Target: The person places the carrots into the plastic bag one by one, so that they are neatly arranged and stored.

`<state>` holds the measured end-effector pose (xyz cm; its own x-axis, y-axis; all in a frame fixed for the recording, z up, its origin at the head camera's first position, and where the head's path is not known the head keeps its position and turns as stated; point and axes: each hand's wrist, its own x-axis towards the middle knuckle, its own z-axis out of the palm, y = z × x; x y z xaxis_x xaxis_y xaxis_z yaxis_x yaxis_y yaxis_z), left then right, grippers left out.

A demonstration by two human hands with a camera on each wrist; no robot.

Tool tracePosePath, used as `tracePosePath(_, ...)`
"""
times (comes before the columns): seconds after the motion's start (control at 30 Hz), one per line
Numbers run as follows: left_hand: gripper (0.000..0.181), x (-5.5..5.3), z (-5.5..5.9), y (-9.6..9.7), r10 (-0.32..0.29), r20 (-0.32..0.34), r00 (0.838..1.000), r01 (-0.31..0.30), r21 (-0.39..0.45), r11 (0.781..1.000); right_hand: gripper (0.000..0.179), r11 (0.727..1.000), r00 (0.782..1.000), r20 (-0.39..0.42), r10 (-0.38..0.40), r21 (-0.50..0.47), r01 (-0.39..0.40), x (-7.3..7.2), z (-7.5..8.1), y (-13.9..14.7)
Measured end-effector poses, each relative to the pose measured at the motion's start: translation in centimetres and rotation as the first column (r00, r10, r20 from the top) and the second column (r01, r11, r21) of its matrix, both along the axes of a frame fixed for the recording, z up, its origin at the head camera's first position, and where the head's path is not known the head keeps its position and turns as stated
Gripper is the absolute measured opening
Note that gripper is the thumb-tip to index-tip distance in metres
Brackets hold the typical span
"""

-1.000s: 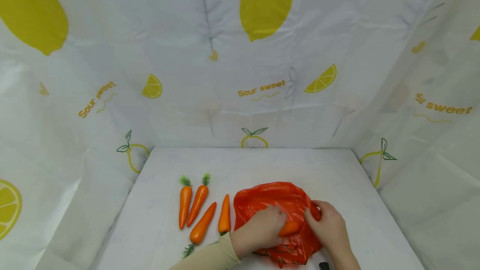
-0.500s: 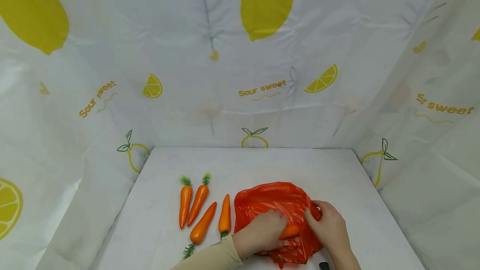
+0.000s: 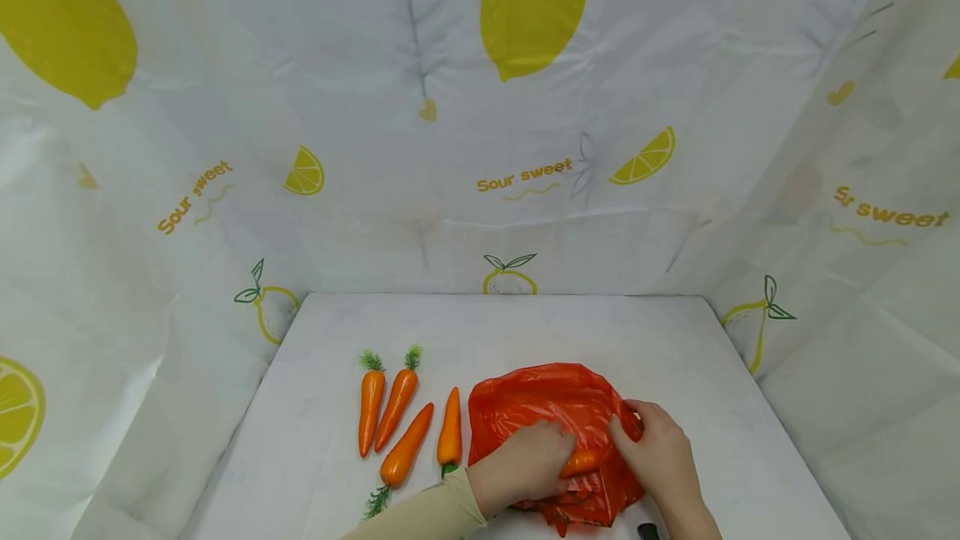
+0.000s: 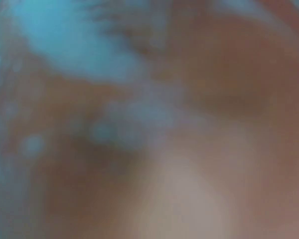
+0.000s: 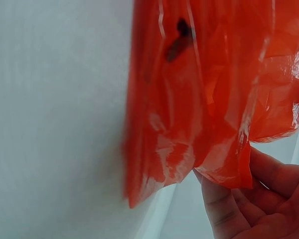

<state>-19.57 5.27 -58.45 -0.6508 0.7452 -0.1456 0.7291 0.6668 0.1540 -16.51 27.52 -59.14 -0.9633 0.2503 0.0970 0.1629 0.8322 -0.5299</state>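
Observation:
A red plastic bag (image 3: 540, 386) lies open on the table, its mouth facing the person. My left hand (image 3: 528, 461) reaches into it with curled fingers around an orange carrot (image 3: 583, 462), whose rounded end shows at the right of the hand. The rest of that carrot is hidden. On the bag's right side my right hand (image 3: 660, 448) pinches the rim between thumb and fingers. In the right wrist view, the same hand (image 5: 259, 199) holds the bag's edge (image 5: 229, 169). The left wrist view is too blurred to make anything out.
Several carrots with green tops lie left of the bag: one carrot (image 3: 449, 432) right beside it, another (image 3: 406, 448) slanted, and two farther left (image 3: 371, 411). A small black object (image 3: 648, 532) sits at the front edge. Lemon-printed sheeting (image 3: 375, 215) encloses the white table (image 3: 300, 440).
My left hand has shifted slightly right inside the bag, its fingers now more curled. The right hand keeps its place on the rim, and the loose carrots have stayed put.

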Motion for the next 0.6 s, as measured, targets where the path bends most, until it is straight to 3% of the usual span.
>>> tracePosePath(0.23, 0.044, 0.12, 0.48, -0.01, 0.0, 0.008, 1.0, 0.0, -0.008, 1.0, 0.055, 1.0, 1.0, 0.0, 0.002, 0.002, -0.002, 0.01, -0.09, 0.04)
tracePosePath(0.6, 0.045, 0.02, 0.32, 0.02, 0.011, 0.025, 1.0, -0.011, -0.015, 1.0, 0.056, 1.0, 1.0, 0.009, -0.004, -0.002, 0.004, -0.11, -0.1, 0.09)
